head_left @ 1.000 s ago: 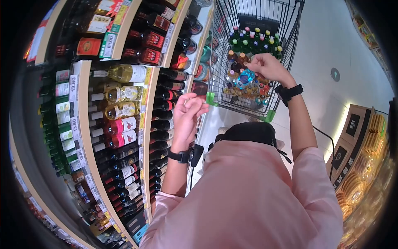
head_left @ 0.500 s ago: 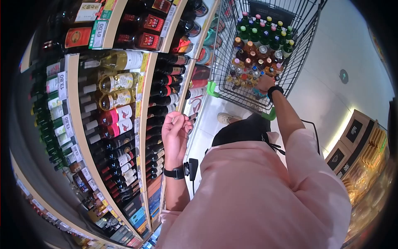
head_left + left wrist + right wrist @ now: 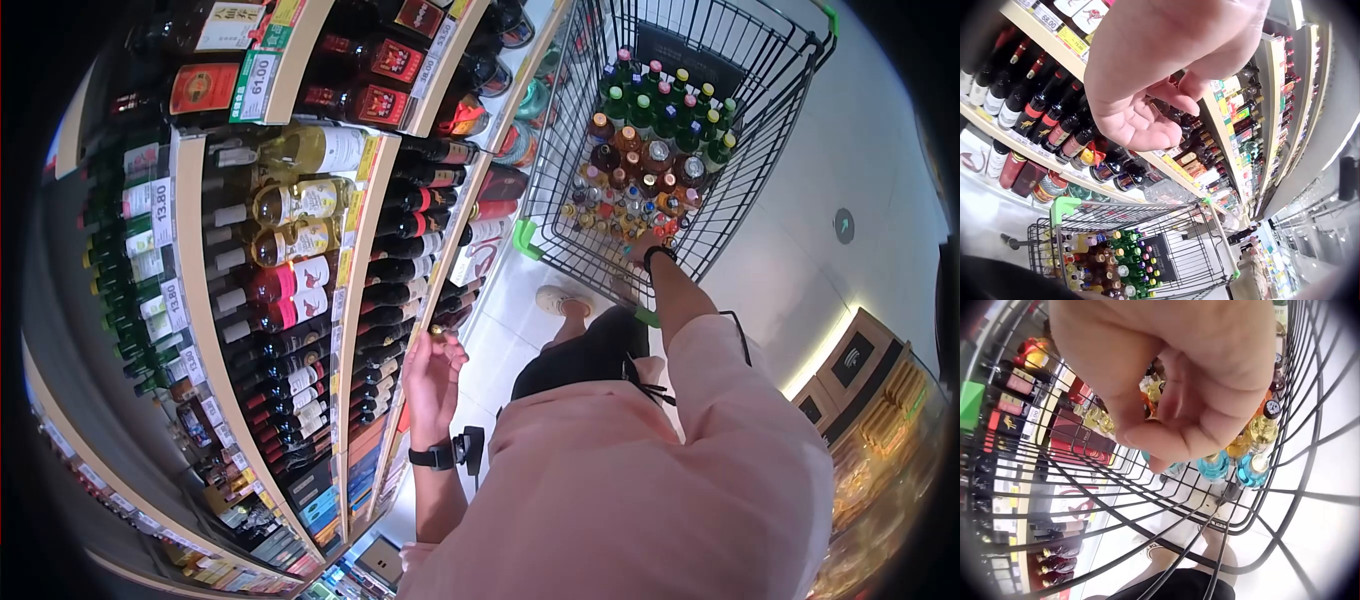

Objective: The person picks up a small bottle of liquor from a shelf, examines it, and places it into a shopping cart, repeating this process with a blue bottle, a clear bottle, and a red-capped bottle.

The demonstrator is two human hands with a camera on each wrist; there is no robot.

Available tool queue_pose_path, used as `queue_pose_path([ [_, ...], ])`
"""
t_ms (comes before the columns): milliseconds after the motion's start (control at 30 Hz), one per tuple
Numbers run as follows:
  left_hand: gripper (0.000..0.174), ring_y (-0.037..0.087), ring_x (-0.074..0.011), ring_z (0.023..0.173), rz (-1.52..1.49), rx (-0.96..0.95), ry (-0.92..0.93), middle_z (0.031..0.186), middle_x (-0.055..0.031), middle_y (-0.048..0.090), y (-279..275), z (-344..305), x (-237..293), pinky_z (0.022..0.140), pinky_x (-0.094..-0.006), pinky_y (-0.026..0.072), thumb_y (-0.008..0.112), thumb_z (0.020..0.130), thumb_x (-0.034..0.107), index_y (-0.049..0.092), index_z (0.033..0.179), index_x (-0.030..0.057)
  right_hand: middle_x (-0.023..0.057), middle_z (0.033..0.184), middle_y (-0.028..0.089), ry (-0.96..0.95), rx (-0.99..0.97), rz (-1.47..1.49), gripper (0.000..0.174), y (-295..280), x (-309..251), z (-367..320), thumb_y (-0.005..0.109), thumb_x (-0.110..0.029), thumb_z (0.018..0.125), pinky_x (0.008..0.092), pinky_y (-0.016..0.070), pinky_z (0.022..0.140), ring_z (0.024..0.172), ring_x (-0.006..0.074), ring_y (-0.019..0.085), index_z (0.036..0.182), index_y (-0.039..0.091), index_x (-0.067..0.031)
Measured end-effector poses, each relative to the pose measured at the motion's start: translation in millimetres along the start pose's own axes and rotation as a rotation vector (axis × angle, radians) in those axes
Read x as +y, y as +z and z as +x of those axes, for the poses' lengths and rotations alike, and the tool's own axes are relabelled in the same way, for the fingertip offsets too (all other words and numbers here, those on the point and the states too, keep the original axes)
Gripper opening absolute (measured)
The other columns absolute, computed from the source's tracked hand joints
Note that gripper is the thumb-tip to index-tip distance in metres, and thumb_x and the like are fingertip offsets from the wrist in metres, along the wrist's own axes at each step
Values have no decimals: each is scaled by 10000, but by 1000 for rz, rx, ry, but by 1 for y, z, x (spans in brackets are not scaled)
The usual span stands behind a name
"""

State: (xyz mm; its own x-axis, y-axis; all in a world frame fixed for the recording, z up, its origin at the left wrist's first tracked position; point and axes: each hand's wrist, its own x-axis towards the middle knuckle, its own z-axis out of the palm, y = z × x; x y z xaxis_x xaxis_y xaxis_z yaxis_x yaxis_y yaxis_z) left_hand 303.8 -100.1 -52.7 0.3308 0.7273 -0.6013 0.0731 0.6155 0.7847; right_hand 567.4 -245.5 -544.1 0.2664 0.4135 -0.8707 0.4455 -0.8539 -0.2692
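Dozens of small bottles [image 3: 625,200] stand packed neck to neck in the cart [image 3: 563,110]. My right grip [image 3: 643,250] is down among the ones along its near edge. From the wrist, its fingers [image 3: 1210,425] curl in toward the thumb just above two blue bottles [image 3: 1213,467] by the wire. I cannot tell whether they pinch a bottle or only hover with nothing in them.

My left grip [image 3: 432,372] hangs apart and slack, palm up and holding nothing. It is just beside the front edge of the shelf [image 3: 350,250], where wine bottles [image 3: 290,300] lie with their necks pointing out.

As I judge it, the risk is glass on glass. The load is so tight that a bottle set down crooked could land on its neighbours' caps and tip, or knock one over. My wrist could also catch the wire at the near edge as it comes out, jolting the cart. On the other side, a careless swing of the left grip could clip a neck and drag a bottle off the shelf onto the floor [image 3: 800,130].
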Motion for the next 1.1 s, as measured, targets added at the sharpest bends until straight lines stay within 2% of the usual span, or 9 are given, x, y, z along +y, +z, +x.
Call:
queue_pose_path([
  [67,349,600,-182,801,-11,-2,-7,900,-93,598,-2,-2,0,749,-319,498,453,1034,325,530,798,80,56,657,703,65,-26,0,247,8,-5,3,678,-275,757,329,555,573,583,189,689,592,715,-95],
  [100,403,595,-190,794,5,-6,-7,903,-95,596,-5,-1,-2,751,-330,497,412,1042,372,528,791,78,65,652,701,-113,-108,-432,188,30,4,36,660,-241,754,351,566,619,640,203,704,647,737,-108],
  [200,432,610,-191,753,-18,37,-32,901,-119,611,7,0,-2,737,-314,513,415,1041,375,570,815,41,84,678,706,10,44,32,132,99,33,106,647,-193,756,376,573,686,697,220,714,709,752,-128],
  [400,370,611,-197,768,16,41,-113,903,-114,617,17,15,-9,733,-329,509,415,1043,342,568,913,31,182,956,712,-124,251,71,226,69,11,44,593,-177,823,416,559,803,922,304,698,926,725,-27],
  [600,346,603,-185,769,63,18,-190,902,-94,617,30,25,-20,729,-317,516,432,1037,346,558,895,56,217,1004,697,32,151,-41,247,95,3,76,593,-183,863,426,548,838,969,346,678,969,704,11],
  [633,342,606,-186,766,69,18,-196,900,-95,620,32,27,-22,725,-318,518,431,1038,339,560,896,55,209,1157,651,-179,-124,-268,380,64,1,53,463,-214,941,482,550,775,1065,339,649,1225,594,3],
  [833,315,616,-191,773,87,12,-211,894,-95,627,32,33,-27,726,-318,518,436,1038,297,564,904,42,218,1145,663,48,10,267,315,50,-6,31,520,-148,900,458,558,802,1068,355,655,1142,632,21],
  [1033,294,612,-182,771,88,-26,-214,894,-95,629,38,35,-29,721,-313,517,452,1033,286,563,910,43,260,1174,637,-3,33,289,317,56,-2,43,519,-143,899,433,532,895,1086,374,637,1132,639,35],
  [1100,221,614,-183,782,86,-56,-220,903,-105,640,34,34,-28,737,-305,515,484,1022,245,566,937,58,228,1048,678,-55,81,190,268,54,-2,37,569,-159,863,431,556,810,975,348,674,1037,680,12],
])
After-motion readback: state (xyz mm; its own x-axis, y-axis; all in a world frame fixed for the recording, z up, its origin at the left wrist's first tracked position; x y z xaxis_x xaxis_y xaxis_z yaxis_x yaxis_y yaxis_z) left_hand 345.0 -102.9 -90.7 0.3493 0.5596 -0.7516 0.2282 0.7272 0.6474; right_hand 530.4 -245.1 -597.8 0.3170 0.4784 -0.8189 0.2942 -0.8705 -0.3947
